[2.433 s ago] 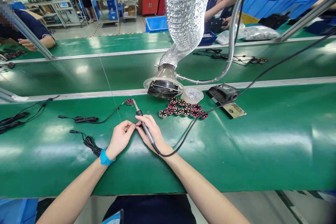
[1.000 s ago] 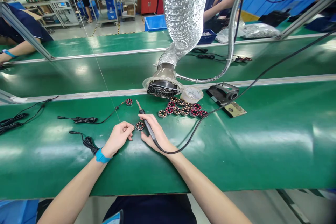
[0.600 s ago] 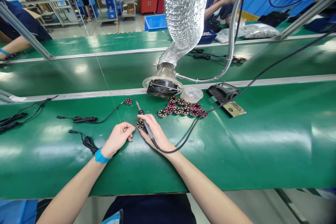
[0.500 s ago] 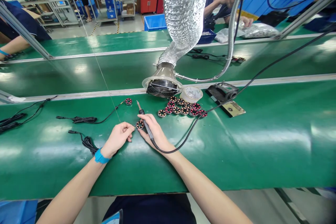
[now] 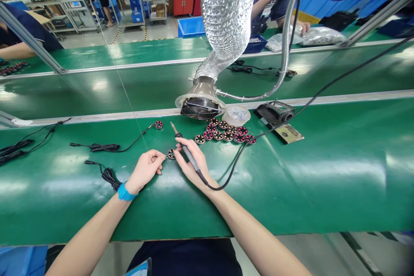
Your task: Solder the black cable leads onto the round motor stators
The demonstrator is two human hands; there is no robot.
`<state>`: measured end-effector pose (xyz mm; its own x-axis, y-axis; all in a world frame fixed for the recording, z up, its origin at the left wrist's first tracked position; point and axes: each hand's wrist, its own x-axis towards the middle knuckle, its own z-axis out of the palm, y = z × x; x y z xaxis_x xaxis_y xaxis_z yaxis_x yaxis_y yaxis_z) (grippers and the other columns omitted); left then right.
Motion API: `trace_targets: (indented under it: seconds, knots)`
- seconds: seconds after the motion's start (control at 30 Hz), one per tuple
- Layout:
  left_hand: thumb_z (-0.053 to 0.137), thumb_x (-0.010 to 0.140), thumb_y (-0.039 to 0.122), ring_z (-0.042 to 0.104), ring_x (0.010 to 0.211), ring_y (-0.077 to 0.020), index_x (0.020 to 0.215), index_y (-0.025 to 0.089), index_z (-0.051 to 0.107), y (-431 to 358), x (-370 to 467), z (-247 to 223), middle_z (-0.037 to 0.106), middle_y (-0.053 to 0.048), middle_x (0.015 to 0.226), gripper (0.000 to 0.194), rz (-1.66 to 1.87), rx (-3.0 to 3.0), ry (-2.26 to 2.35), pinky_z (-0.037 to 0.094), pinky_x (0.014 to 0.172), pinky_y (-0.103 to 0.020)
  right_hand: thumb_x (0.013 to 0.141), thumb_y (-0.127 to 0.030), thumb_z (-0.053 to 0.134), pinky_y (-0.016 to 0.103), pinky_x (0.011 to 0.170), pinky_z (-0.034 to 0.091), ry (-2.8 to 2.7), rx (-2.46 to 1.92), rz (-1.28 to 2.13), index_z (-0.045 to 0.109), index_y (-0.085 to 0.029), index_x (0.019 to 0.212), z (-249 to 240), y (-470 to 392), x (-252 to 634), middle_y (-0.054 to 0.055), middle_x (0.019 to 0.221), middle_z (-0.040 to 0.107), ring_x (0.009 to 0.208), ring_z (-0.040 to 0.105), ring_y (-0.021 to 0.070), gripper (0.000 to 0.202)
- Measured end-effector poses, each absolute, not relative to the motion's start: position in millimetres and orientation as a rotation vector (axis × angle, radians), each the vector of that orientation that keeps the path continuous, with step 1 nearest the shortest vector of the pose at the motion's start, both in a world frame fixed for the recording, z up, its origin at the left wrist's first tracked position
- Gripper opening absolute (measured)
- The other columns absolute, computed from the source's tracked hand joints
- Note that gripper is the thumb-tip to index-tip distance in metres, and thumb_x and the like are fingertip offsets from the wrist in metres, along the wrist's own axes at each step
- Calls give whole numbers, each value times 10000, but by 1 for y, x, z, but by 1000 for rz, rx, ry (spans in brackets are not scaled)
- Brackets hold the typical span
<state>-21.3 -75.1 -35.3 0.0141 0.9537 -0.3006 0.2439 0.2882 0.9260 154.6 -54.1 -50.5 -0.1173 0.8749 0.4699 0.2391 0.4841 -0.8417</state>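
My right hand (image 5: 194, 164) is closed around a soldering iron (image 5: 190, 155), its bare tip pointing up and away over the green tabletop. Thumb and fingertips of that hand are close to a small round motor stator (image 5: 171, 153) with copper windings; whether they touch it, I cannot tell. On the stator's left side, my left hand (image 5: 149, 167) pinches thin wire ends that meet the stator's edge. A coiled black cable (image 5: 110, 176) lies by my left wrist and runs out of sight beneath it. Another stator (image 5: 158, 125), joined to a second black cable (image 5: 105, 148), rests farther back.
Several stators (image 5: 228, 136) sit grouped beside a tape roll (image 5: 236, 115). A fume duct (image 5: 202, 108) hangs above the back edge. A soldering iron stand (image 5: 278, 118) is at right, and the iron's cord arches across. Co-workers sit at the far bench.
My right hand has shifted slightly right with the soldering iron, its fingers drawing back from the stator. My left hand stays nearly still. A co-worker's arm at far left has moved.
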Motion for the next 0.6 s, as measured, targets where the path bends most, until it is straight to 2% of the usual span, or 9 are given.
trace_targets:
  seconds: [0.13, 0.27, 0.4, 0.6]
  knots:
    - [625, 804, 477, 537, 461, -107, 811, 147, 596, -76, -21, -35, 557, 29, 573, 331, 818, 1171, 1490, 416, 501, -234, 940, -248, 546, 311, 783, 551, -1500, -1047, 614, 678, -220, 974, -46, -60, 157, 44, 911, 726, 822, 697, 180, 139]
    - [609, 818, 486, 538, 466, -105, 816, 146, 594, -76, -21, -36, 557, 31, 578, 341, 812, 1180, 1492, 417, 507, -233, 934, -255, 506, 305, 630, 538, -1448, -1001, 511, 655, -210, 779, -48, -66, 162, 23, 700, 703, 635, 673, 177, 220]
    - [610, 815, 489, 535, 461, -102, 817, 146, 594, -75, -21, -36, 557, 33, 574, 344, 816, 1179, 1491, 416, 508, -233, 913, -233, 493, 305, 569, 515, -1492, -935, 472, 631, -215, 712, -47, -70, 164, 15, 626, 682, 549, 645, 171, 245]
    - [611, 817, 488, 538, 463, -106, 816, 145, 597, -75, -22, -36, 557, 31, 576, 343, 806, 1187, 1498, 413, 512, -239, 917, -230, 481, 307, 584, 530, -1557, -953, 481, 631, -220, 718, -44, -70, 162, 16, 647, 696, 566, 660, 172, 250]
